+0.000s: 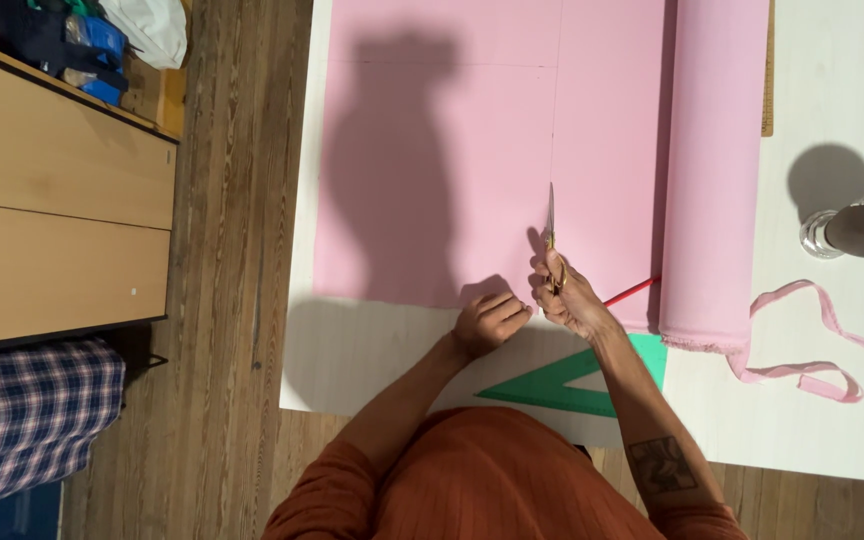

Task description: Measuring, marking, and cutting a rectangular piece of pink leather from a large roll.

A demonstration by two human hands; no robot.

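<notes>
A sheet of pink fabric lies flat on a white table, unrolled from a pink bolt on its right. My right hand grips gold-handled scissors whose blades point away from me along a faint drawn line on the fabric. My left hand rests with curled fingers on the fabric's near edge, just left of the scissors.
A green set square lies on the table under my right forearm, a red pencil beside it. A loose pink fabric strip and a tape roll sit right. A wooden cabinet stands left.
</notes>
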